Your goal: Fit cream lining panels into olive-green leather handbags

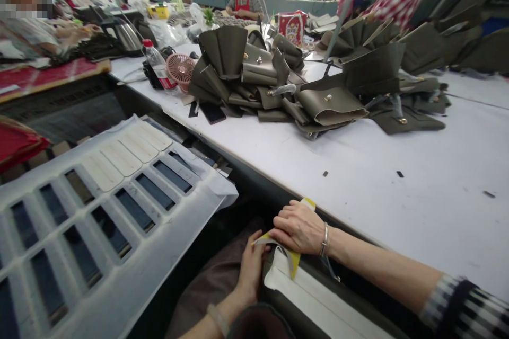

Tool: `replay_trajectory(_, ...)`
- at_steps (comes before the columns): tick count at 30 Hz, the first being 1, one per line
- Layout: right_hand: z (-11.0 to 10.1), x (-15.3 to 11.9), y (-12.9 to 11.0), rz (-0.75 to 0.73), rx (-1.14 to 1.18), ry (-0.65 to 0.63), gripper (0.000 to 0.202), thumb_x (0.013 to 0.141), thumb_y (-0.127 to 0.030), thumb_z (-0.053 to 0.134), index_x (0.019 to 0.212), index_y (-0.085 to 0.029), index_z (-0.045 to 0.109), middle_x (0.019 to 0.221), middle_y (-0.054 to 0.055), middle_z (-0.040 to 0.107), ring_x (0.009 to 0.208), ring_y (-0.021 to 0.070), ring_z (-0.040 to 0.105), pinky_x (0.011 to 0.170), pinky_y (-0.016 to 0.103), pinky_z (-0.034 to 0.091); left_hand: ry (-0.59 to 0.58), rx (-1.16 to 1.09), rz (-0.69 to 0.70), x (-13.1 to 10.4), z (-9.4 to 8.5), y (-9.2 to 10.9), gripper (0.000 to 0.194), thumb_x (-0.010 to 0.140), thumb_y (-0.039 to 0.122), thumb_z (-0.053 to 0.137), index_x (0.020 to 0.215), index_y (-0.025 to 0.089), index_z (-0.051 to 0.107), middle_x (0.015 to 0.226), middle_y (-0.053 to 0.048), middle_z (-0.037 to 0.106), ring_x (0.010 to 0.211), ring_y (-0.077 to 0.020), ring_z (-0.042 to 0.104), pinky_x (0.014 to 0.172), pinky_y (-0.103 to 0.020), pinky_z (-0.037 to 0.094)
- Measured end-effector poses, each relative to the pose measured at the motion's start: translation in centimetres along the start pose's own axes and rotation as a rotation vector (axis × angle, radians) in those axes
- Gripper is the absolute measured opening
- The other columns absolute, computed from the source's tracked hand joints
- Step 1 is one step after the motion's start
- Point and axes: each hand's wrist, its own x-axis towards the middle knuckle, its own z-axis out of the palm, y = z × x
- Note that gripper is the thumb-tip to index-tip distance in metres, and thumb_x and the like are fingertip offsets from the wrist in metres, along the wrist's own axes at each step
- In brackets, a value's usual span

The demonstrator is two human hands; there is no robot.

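At the table's near edge my right hand (299, 226) is closed around a yellow-and-white strip (295, 262), whose end sticks out above the knuckles. Its lower part lies against the corner of a dark olive piece with a white panel (314, 296). My left hand (251, 265) is beside that corner, thumb and fingers at the strip's pointed left end and the piece's edge; its fingers are partly hidden. The dark piece rests close to my body, below table level.
Dark olive bag parts (330, 103) are heaped on the white table (278, 153). A slotted white tray (159, 243) stands at the left. Behind are a pink fan (180, 70), a bottle (155, 61), a kettle (126, 34) and several people.
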Motion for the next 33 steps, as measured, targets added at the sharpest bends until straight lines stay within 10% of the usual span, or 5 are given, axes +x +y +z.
replay_trajectory(10, -0.1, 0.3, 0.3, -0.054, 0.007, -0.002, 0.042, 0.101, -0.042, 0.036, 0.072, -0.018, 0.054, 0.067, 0.002, 0.062, 0.062, 0.0134, 0.049, 0.065, 0.035, 0.023, -0.129, -0.005, 0.200, -3.9, -4.3, 5.2, 0.062, 0.083, 0.035, 0.069, 0.141, 0.025, 0.048, 0.147, -0.009, 0.049, 0.130, -0.0289, 0.050, 0.106, -0.038, 0.046)
replay_trajectory(19, -0.2, 0.5, 0.5, -0.122, -0.020, -0.023, 0.043, 0.101, -0.044, 0.035, 0.072, -0.019, 0.054, 0.066, 0.002, 0.061, 0.062, 0.0141, 0.049, 0.066, 0.036, 0.022, -0.316, 0.509, 0.287, -4.4, -1.9, 7.9, 0.044, 0.082, 0.024, 0.068, 0.126, 0.024, 0.064, 0.110, 0.000, 0.072, 0.101, -0.0238, 0.066, 0.089, -0.028, 0.052)
replay_trajectory(33, -0.5, 0.2, 0.5, -0.192, -0.064, -0.013, 0.045, 0.102, -0.045, 0.034, 0.070, -0.019, 0.053, 0.063, 0.003, 0.059, 0.060, 0.0148, 0.047, 0.064, 0.037, 0.020, -0.267, 0.851, 0.411, -5.0, -1.6, 7.9, 0.026, 0.091, 0.036, 0.057, 0.107, 0.020, 0.068, 0.091, -0.002, 0.072, 0.084, -0.0193, 0.066, 0.076, -0.023, 0.046)
